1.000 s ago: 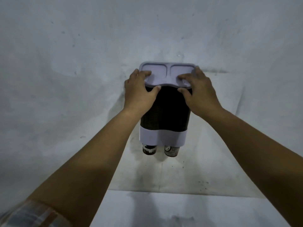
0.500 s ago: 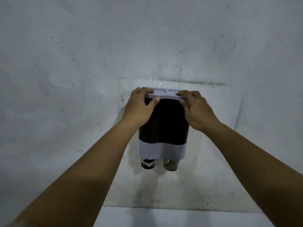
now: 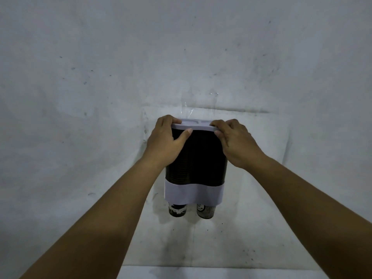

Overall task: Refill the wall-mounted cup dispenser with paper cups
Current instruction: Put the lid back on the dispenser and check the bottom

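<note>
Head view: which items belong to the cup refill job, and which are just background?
Job:
- cup dispenser
- dispenser lid, gripped by left hand and right hand
- two paper cups poking out below

Background:
- scuffed white wall
- white ledge at bottom

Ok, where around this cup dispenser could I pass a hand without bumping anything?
Bare wall flanks the dispenser on both sides, outside the forearms, and above the lid. Below, the two cup bottoms leave open wall underneath. It is crowded at the lid, gripped by the left hand and right hand.

dark wall-mounted dispenser (image 3: 196,158), lid (image 3: 194,126) closed
</note>
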